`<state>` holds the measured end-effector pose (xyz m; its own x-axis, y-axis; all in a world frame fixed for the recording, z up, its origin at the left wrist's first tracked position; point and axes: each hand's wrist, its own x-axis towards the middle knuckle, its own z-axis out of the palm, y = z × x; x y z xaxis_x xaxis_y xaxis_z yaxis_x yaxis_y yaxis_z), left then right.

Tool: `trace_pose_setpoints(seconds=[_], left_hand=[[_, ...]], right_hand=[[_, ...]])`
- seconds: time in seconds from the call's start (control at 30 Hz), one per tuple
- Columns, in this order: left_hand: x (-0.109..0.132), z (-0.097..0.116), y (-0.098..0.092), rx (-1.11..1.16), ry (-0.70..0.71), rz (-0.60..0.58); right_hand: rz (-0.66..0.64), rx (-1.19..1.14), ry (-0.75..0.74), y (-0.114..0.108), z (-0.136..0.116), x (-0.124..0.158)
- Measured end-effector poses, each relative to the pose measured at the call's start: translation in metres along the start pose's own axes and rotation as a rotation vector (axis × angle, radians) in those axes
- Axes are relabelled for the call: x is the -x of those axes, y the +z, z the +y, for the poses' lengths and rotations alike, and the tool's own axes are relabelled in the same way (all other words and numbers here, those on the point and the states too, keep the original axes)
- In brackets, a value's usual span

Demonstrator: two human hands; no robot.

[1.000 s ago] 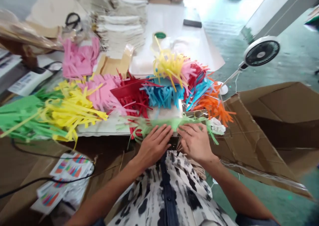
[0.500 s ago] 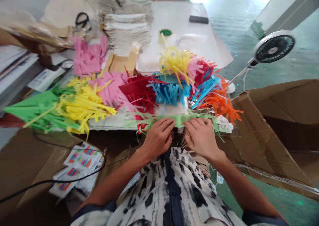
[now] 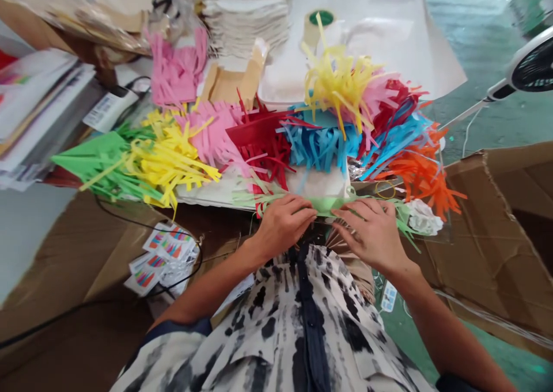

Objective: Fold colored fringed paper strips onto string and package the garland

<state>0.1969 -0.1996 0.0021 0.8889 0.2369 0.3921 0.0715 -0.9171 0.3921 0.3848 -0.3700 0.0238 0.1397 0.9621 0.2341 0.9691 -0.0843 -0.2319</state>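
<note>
A tabletop (image 3: 389, 52) spread with white paper carries a heap of fringed paper strips (image 3: 322, 141) in pink, yellow, red, blue and orange. At the tabletop's near edge, the left hand (image 3: 283, 226) and right hand (image 3: 371, 233) both grasp a green fringed paper strip (image 3: 328, 205), fingers curled over it. An opened cardboard box (image 3: 496, 231) sits beside the tabletop's right side.

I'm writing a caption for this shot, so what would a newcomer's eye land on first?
The bright heap of fringed paper across the middle of the view stands out first, with yellow strips on top, and blue and orange strips to the right. Just below it, the left hand and right hand rest on a light green fringed strip.
</note>
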Motion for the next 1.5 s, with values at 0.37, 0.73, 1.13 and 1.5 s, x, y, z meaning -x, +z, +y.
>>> trace_pose_setpoints(seconds=[0.37, 0.73, 1.13, 1.5], left_hand=[[0.002, 0.005, -0.009, -0.105, -0.348, 0.071], [-0.009, -0.002, -0.010, -0.219, -0.396, -0.003], [-0.012, 0.002, -0.009, -0.347, -0.325, -0.032], [0.004, 0.003, -0.006, -0.207, 0.153, -0.047]], right_hand=[[-0.077, -0.034, 0.126, -0.001, 0.020, -0.025], [-0.093, 0.071, 0.193, 0.004, 0.010, -0.032], [0.176, 0.150, -0.049, 0.011, -0.009, -0.008], [0.073, 0.086, 0.017, 0.006, -0.007, -0.002]])
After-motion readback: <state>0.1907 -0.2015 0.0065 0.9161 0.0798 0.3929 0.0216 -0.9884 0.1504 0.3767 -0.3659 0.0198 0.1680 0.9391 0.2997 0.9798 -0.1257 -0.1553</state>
